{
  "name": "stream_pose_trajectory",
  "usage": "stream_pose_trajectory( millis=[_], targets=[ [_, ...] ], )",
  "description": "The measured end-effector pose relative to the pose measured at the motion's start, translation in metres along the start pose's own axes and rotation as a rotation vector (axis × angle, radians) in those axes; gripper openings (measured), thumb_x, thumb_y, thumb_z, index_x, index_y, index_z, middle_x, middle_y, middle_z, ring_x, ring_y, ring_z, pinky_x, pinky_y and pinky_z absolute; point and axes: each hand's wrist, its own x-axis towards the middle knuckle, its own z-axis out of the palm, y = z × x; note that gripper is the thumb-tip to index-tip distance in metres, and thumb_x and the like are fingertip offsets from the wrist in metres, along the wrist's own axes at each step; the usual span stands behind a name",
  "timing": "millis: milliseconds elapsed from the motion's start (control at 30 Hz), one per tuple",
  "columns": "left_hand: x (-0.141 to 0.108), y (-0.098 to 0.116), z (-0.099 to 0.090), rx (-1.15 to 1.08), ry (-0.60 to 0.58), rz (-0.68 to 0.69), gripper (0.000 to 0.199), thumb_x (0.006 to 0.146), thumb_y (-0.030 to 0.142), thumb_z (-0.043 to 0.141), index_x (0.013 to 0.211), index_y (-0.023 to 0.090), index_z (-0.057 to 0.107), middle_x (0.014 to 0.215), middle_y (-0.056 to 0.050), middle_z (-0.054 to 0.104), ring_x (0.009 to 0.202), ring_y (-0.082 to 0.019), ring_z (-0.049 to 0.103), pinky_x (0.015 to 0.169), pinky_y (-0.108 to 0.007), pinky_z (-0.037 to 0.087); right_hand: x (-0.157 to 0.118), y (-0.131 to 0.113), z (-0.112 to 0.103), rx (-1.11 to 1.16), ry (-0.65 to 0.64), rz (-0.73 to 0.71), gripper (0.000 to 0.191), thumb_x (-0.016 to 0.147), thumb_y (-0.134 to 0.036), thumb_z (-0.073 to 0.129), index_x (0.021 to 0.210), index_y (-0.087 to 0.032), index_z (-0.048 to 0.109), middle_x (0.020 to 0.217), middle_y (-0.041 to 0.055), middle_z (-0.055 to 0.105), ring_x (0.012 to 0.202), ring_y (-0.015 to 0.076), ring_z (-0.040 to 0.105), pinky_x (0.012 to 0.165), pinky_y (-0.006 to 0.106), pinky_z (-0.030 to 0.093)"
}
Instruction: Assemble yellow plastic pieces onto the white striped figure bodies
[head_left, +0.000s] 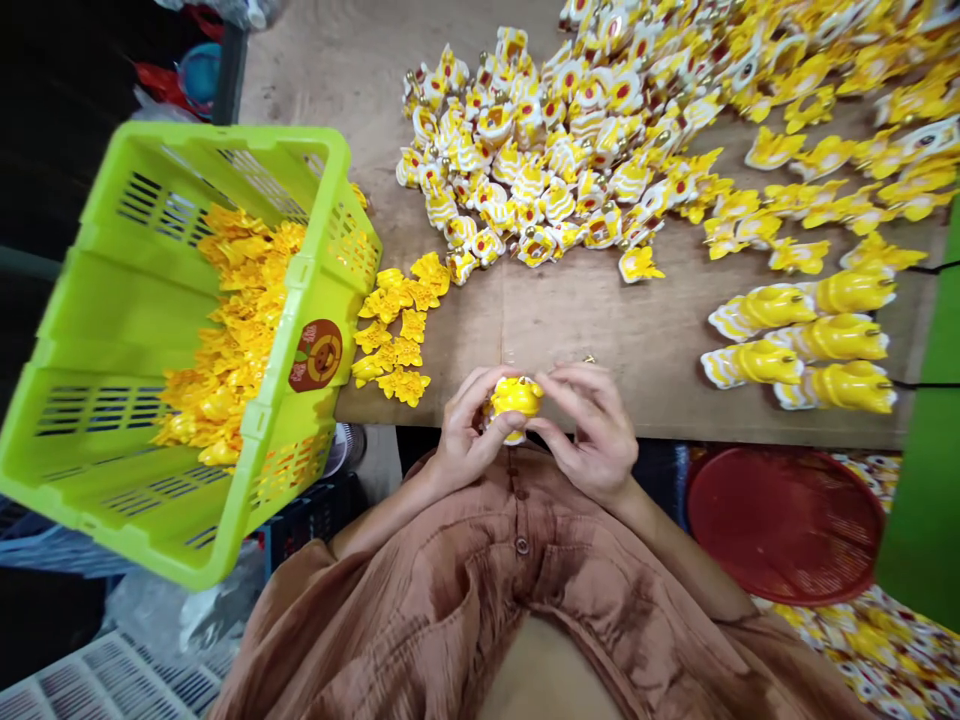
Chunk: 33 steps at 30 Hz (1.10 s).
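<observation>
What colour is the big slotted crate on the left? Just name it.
The plastic crate is lime green, best seen in the head view.

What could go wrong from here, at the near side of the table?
The glossy yellow-and-white plastic-looking piece sits in the left hand's fingertips, by the brown tabletop's near edge; a slip might drop it off.

The loose yellow petal-shaped parts lie between that hand and the lime-green slotted crate; a nudge could scatter them.

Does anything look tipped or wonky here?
The lime-green crate looks tilted, because its yellow pieces are heaped along the side by the table. I see nothing clearly broken.
</observation>
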Motion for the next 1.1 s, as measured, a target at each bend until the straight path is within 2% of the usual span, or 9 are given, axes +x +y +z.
stream_pose_trajectory(
  millis=[100, 200, 367, 500, 600, 700, 800, 933, 1100],
  targets=[
    [0.001, -0.002, -0.002, 0.033, -0.037, 0.011, 0.044, 0.106, 0.043, 0.062, 0.145, 0.020, 0.064, 0.119, -0.011, 0.069, 0.100, -0.020, 0.067, 0.087, -0.030, 0.053, 0.006, 0.005, -0.014, -0.157, -0.103, -0.200, 0.063, 0.094, -0.025, 0.081, 0.153, -0.036, 0.061, 0.117, 0.0070, 0.075, 0.111, 0.0274, 0.070, 0.107, 0.053, 0.060],
    [0.001, -0.001, -0.002, 0.046, -0.069, 0.011, 0.048, 0.109, 0.046, 0.055, 0.150, 0.021, 0.061, 0.124, -0.013, 0.068, 0.107, -0.022, 0.066, 0.093, -0.033, 0.053, 0.008, 0.004, -0.018, -0.230, -0.126, -0.248, 0.068, 0.095, -0.024, 0.079, 0.159, -0.032, 0.056, 0.117, 0.0091, 0.075, 0.108, 0.0271, 0.070, 0.104, 0.052, 0.062],
    [0.000, 0.003, -0.002, -0.020, -0.091, -0.039, 0.047, 0.110, 0.046, 0.054, 0.150, 0.023, 0.062, 0.130, -0.014, 0.068, 0.115, -0.024, 0.067, 0.099, -0.035, 0.054, 0.007, 0.002, -0.015, -0.283, -0.052, -0.255, 0.069, 0.097, -0.022, 0.075, 0.161, -0.032, 0.052, 0.113, 0.0097, 0.073, 0.103, 0.0276, 0.070, 0.094, 0.050, 0.065],
    [-0.002, 0.003, 0.002, -0.321, -0.049, -0.361, 0.047, 0.110, 0.052, 0.051, 0.140, 0.022, 0.072, 0.134, -0.013, 0.073, 0.122, -0.024, 0.069, 0.102, -0.035, 0.055, 0.007, 0.005, -0.017, -0.366, -0.069, -0.283, 0.069, 0.096, -0.024, 0.078, 0.159, -0.035, 0.054, 0.118, 0.0089, 0.074, 0.109, 0.0279, 0.069, 0.103, 0.053, 0.061],
    [-0.002, 0.002, 0.004, -0.617, -0.017, -0.587, 0.051, 0.103, 0.056, 0.063, 0.138, 0.021, 0.074, 0.135, -0.013, 0.076, 0.122, -0.027, 0.072, 0.101, -0.037, 0.058, 0.009, 0.008, -0.020, -0.397, -0.118, -0.292, 0.069, 0.095, -0.029, 0.081, 0.159, -0.031, 0.055, 0.115, 0.0102, 0.074, 0.108, 0.0284, 0.068, 0.103, 0.053, 0.060],
    [0.001, 0.005, 0.004, -0.777, 0.005, -0.717, 0.055, 0.095, 0.055, 0.076, 0.138, 0.021, 0.075, 0.133, -0.014, 0.078, 0.119, -0.030, 0.075, 0.101, -0.040, 0.060, 0.015, 0.008, -0.023, -0.320, -0.092, -0.271, 0.070, 0.092, -0.025, 0.083, 0.157, -0.027, 0.057, 0.113, 0.0112, 0.076, 0.103, 0.0279, 0.070, 0.093, 0.048, 0.062],
    [0.005, 0.010, 0.003, -0.815, 0.041, -0.799, 0.056, 0.091, 0.053, 0.081, 0.137, 0.020, 0.076, 0.135, -0.014, 0.077, 0.123, -0.032, 0.074, 0.106, -0.042, 0.058, 0.020, 0.005, -0.027, -0.188, -0.063, -0.203, 0.064, 0.090, -0.021, 0.084, 0.150, -0.029, 0.064, 0.114, 0.0091, 0.078, 0.101, 0.0269, 0.072, 0.088, 0.045, 0.063],
    [0.006, 0.015, 0.003, -0.841, 0.033, -0.836, 0.062, 0.088, 0.057, 0.082, 0.137, 0.019, 0.076, 0.137, -0.014, 0.077, 0.135, -0.036, 0.067, 0.114, -0.045, 0.053, 0.022, 0.002, -0.025, -0.145, -0.137, -0.219, 0.053, 0.091, -0.021, 0.084, 0.141, -0.031, 0.071, 0.115, 0.0077, 0.079, 0.102, 0.0254, 0.073, 0.089, 0.045, 0.063],
    [-0.001, 0.008, 0.003, -0.730, 0.012, -0.745, 0.058, 0.097, 0.062, 0.071, 0.139, 0.023, 0.075, 0.151, -0.010, 0.068, 0.151, -0.035, 0.053, 0.126, -0.046, 0.042, 0.019, 0.004, -0.020, -0.207, -0.170, -0.281, 0.062, 0.091, -0.020, 0.084, 0.148, -0.029, 0.066, 0.115, 0.0085, 0.079, 0.105, 0.0260, 0.070, 0.092, 0.047, 0.063]
  ],
)
